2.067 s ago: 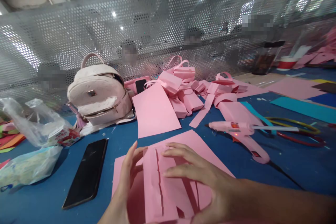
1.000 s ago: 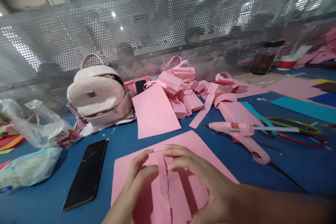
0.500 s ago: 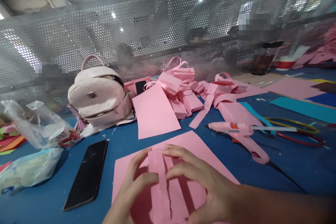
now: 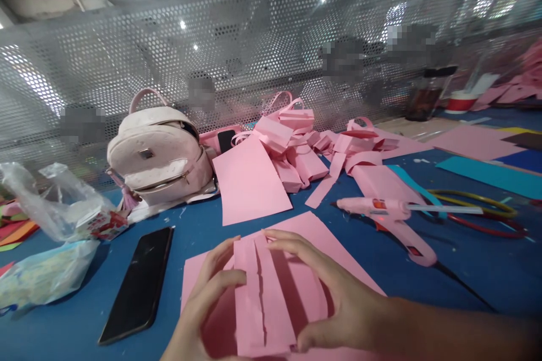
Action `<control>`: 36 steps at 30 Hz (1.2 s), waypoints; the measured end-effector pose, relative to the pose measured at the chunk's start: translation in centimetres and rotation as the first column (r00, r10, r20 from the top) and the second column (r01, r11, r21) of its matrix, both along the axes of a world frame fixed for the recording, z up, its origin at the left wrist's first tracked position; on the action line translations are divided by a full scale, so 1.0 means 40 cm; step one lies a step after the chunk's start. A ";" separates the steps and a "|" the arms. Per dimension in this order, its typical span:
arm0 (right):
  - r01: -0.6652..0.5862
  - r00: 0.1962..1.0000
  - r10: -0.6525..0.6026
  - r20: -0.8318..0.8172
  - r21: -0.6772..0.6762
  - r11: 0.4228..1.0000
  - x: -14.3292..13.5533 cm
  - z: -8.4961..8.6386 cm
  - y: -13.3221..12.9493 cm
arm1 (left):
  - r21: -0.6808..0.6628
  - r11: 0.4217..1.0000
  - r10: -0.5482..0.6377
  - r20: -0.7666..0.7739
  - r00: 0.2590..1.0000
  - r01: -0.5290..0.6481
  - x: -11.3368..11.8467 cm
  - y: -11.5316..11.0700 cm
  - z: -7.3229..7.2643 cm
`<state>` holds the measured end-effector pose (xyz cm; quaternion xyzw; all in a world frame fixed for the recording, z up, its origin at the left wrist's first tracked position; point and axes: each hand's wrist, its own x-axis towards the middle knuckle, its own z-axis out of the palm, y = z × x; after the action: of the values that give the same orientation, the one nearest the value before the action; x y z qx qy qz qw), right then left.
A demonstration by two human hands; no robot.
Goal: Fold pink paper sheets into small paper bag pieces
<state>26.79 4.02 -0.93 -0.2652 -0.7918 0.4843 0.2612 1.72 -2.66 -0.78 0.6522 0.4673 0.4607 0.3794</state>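
A folded pink paper piece [image 4: 271, 299] with a ragged overlapping seam down its middle is held between both my hands, above a pink paper sheet [image 4: 359, 271]. My left hand [image 4: 212, 287] grips its left side with bent fingers; its thumb is mostly cut off at the bottom edge. With the fingertips at the far end and the thumb near the close right corner, my right hand [image 4: 330, 287] holds the right side. A pink glue gun [image 4: 393, 217] with a clear glue stick lies right of the hands. Beyond them is another pink sheet [image 4: 252, 180].
A black phone [image 4: 138, 287] and plastic bags [image 4: 51, 276] lie at left on the blue table [image 4: 466, 259]. Behind stand a pale backpack [image 4: 161, 152] and a heap of pink paper boxes [image 4: 302, 152]. Teal paper [image 4: 491, 175] and a lidded jar [image 4: 427, 93] are at right.
The folded paper has shifted slightly left and its seam lies flatter. My left index and middle fingers have moved from the seam flap to the left edge; the right fingers have drawn off the seam.
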 end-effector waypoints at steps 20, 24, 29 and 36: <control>-0.113 0.992 0.103 -0.076 -0.126 0.986 -0.002 0.018 0.009 | -0.001 0.998 -0.055 0.118 0.992 0.055 -0.014 -0.015 -0.034; -0.063 0.996 0.051 -0.072 -0.162 0.985 -0.009 0.024 0.009 | -0.008 0.999 -0.048 0.112 0.993 0.049 -0.018 -0.015 -0.046; -0.021 0.998 0.018 -0.053 -0.058 0.998 -0.016 0.012 0.009 | 0.011 0.998 -0.068 -0.033 0.997 0.068 -0.023 -0.013 -0.038; -0.034 0.999 0.034 0.009 0.002 0.999 -0.010 0.024 0.007 | 0.022 0.994 -0.101 -0.077 0.992 0.103 -0.010 -0.013 0.003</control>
<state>26.39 4.29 0.04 -0.2536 -0.7978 0.4867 0.2497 1.31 -3.17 -0.67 0.6971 0.4413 0.4217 0.3761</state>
